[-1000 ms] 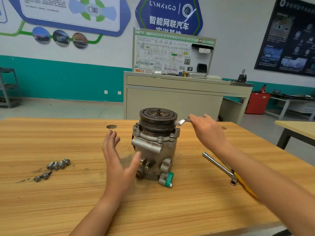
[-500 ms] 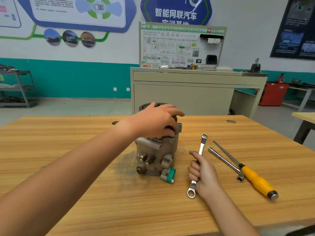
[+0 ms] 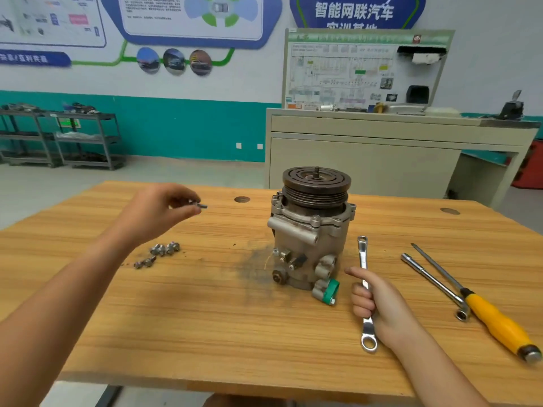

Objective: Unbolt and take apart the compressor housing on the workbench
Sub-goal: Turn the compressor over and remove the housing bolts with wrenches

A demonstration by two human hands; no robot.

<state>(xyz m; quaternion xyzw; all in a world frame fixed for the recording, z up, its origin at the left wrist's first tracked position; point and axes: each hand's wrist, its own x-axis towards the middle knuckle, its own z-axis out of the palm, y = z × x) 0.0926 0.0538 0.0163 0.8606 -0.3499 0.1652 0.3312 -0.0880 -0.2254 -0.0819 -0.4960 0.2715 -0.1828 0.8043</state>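
The grey compressor stands upright on the wooden workbench, its dark pulley on top and a green cap at its base. My left hand hovers left of it, above the bench, pinching a small bolt between thumb and fingertips. Several removed bolts lie on the bench below that hand. My right hand rests on the bench to the right of the compressor, gripping the shaft of a ring spanner.
An L-shaped socket wrench and a yellow-handled screwdriver lie at the right of the bench. A beige cabinet with a training panel stands behind. Metal shelving is at the far left wall.
My left hand left the top of the compressor and moved left with a bolt pinched in it. My right hand stays on the bench with the spanner.
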